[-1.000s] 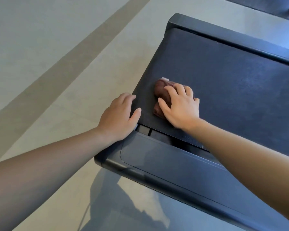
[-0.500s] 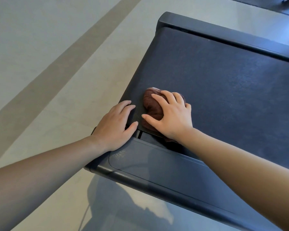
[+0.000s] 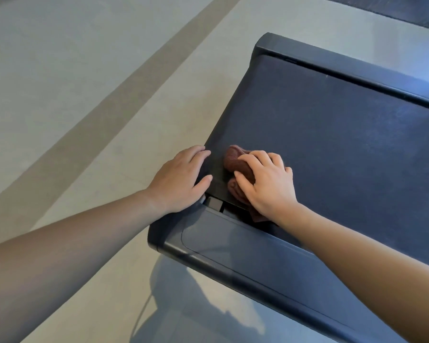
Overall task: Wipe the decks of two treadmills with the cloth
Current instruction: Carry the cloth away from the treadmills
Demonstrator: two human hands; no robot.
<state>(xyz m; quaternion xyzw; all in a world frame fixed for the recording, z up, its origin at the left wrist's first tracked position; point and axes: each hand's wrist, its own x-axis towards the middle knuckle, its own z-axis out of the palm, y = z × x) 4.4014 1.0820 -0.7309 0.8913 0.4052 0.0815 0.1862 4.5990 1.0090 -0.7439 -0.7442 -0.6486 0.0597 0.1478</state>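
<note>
The right hand [image 3: 265, 184] covers most of the cloth [image 3: 235, 162]. Only a bunched brown lobe shows at the hand's 10 o'clock. A flat corner pokes out under the wrist at 6 o'clock and dips into a dark gap [image 3: 235, 212] where detail is lost. The left hand [image 3: 178, 179] hides the near corner of the treadmill deck [image 3: 344, 149]. Too little of the small pale part [image 3: 203, 199] under its heel shows to identify it. The deck leaves the picture at 3 o'clock and its end cover [image 3: 245, 251] at 5 o'clock. Both forearms [image 3: 72, 256] are cut off, at 8 and 4 o'clock. At 1 o'clock the top edge crops a dark shape [image 3: 406, 11] that cannot be identified. A thin line [image 3: 140, 318] on the floor [image 3: 60, 95] at 6 o'clock is too faint to name.
</note>
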